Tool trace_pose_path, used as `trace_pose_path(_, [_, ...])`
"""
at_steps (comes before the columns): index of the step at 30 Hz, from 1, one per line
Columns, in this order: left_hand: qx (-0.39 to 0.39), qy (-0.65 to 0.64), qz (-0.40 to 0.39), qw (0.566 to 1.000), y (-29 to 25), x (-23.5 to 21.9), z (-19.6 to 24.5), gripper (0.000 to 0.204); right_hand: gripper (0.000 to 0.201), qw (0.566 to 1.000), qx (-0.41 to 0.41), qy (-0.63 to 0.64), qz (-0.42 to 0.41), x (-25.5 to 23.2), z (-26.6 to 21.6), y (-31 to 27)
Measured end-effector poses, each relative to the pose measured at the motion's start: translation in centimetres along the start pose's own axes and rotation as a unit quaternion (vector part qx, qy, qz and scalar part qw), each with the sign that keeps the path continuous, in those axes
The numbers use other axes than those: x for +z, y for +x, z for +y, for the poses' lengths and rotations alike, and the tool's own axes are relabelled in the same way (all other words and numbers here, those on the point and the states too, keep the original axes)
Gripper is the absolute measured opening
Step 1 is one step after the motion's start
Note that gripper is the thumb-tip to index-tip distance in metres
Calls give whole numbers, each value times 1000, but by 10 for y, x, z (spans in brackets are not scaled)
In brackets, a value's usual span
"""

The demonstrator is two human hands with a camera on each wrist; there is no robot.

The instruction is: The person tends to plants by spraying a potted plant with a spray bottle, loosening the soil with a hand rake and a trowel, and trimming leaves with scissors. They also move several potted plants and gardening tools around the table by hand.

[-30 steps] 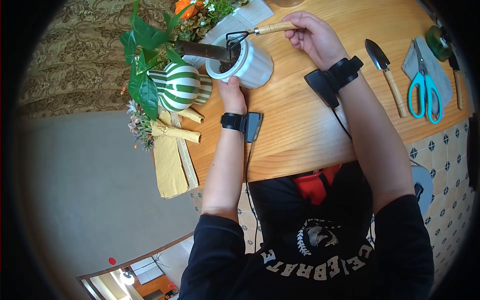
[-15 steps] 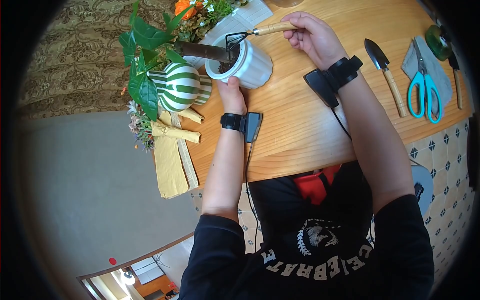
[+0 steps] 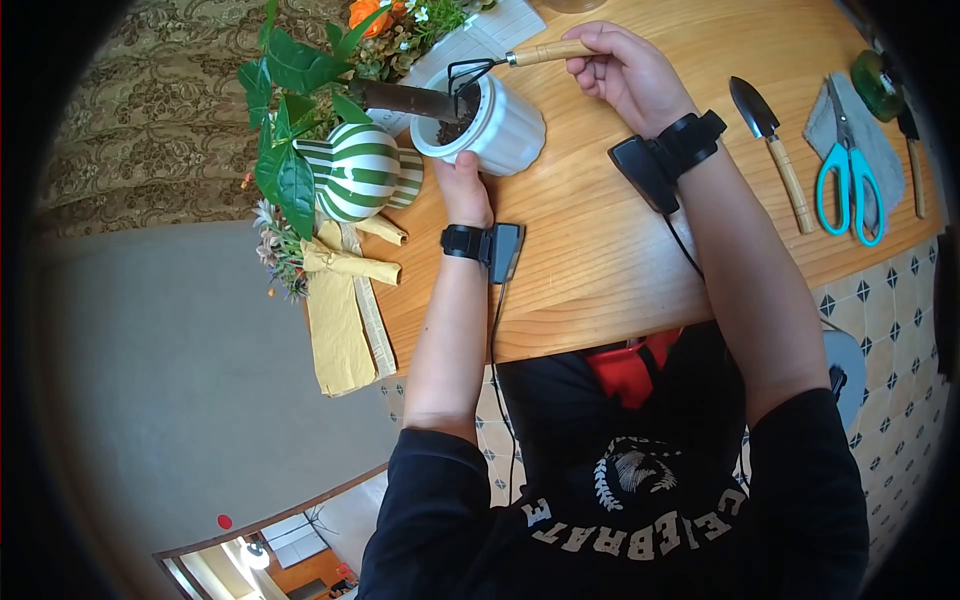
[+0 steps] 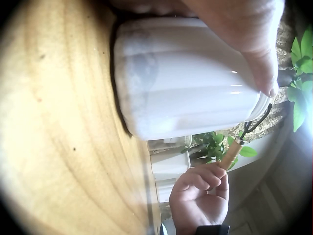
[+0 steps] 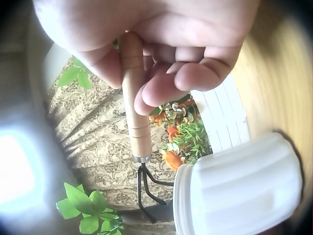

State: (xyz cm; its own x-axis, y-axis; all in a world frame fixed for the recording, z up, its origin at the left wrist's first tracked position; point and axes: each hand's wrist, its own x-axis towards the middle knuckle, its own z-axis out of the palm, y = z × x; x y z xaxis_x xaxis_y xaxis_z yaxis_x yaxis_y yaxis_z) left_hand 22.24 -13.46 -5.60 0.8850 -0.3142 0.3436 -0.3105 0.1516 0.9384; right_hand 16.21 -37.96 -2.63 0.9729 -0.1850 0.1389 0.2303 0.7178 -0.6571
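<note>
A white ribbed flowerpot (image 3: 515, 130) stands on the wooden table, with dark soil (image 3: 458, 128) and a thick brown stem (image 3: 405, 100) inside. My left hand (image 3: 463, 190) holds the pot's near side, thumb up at the rim; its other fingers are mostly hidden behind the pot. In my right hand (image 3: 635, 80) the light wooden handle of a small hand rake (image 3: 550, 54) is pinched between thumb and fingers. The rake's black tines reach over the pot's mouth beside the stem, close above the soil. Green leaves (image 5: 88, 208) grow from the stem.
On the right lie a small trowel (image 3: 770, 140), teal-handled scissors (image 3: 848, 190) on a grey cloth (image 3: 885, 150), and a green roll (image 3: 875, 85). Left of the pot are a green-striped vase (image 3: 365, 172) and yellow-wrapped flowers (image 3: 345, 330). Orange flowers (image 3: 370, 18) stand behind.
The rake's tines have shifted slightly up and left over the pot's mouth, the right hand moving a little with them. The left hand and pot stay nearly still.
</note>
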Motion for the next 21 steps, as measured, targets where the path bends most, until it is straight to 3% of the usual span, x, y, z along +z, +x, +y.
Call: trace_pose_path(21, [2,-3,4,1000,-1,3,2,79,24,999,-1,-48,21,1,-2,-1])
